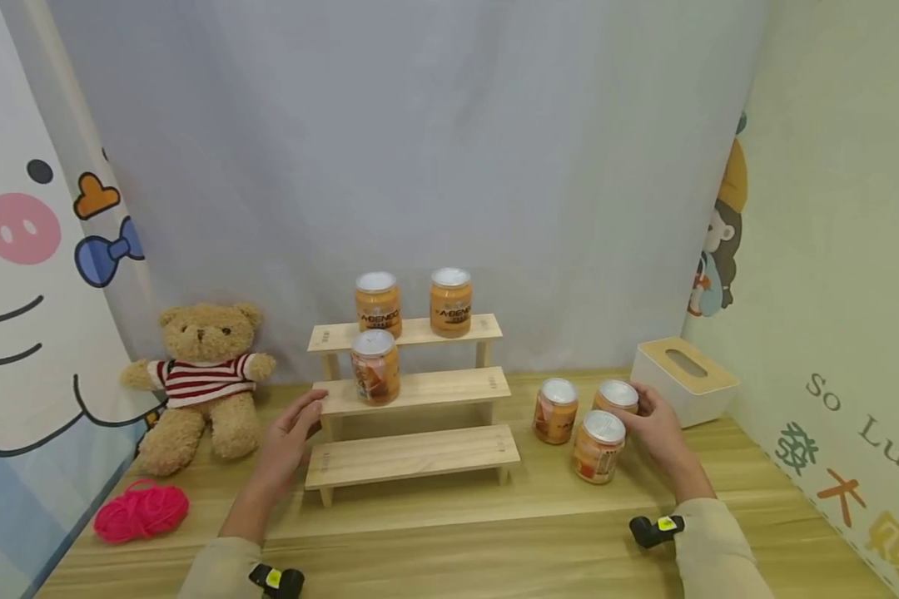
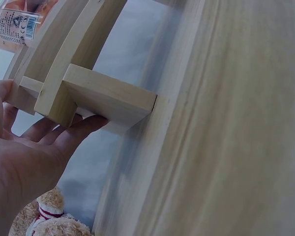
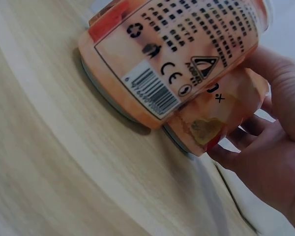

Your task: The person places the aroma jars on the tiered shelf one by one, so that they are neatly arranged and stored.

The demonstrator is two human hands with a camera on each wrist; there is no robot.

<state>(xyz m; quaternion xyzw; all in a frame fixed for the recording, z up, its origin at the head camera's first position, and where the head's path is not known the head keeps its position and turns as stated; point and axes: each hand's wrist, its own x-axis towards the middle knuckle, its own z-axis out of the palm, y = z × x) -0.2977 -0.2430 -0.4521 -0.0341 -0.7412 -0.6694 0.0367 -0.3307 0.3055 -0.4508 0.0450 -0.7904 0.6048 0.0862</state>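
A three-tier wooden stand (image 1: 412, 453) holds two orange-labelled cans with pale lids on its top tier, the left can (image 1: 378, 306) and the right can (image 1: 451, 304). Another can (image 1: 375, 370) stands on the middle tier, towards its left. My left hand (image 1: 288, 433) touches the stand's left end, fingers extended beside the wooden leg (image 2: 108, 96). Right of the stand, three cans stand close together on the table. My right hand (image 1: 655, 424) grips the rear right can (image 1: 616, 398), partly hidden behind the front can (image 1: 598, 449). The third can (image 1: 555, 412) stands to their left.
A teddy bear (image 1: 206, 374) in a striped shirt sits left of the stand, with pink yarn (image 1: 141, 510) in front of it. A white tissue box (image 1: 682, 378) with a wooden top stands behind my right hand. A grey curtain (image 1: 419, 150) hangs behind the table.
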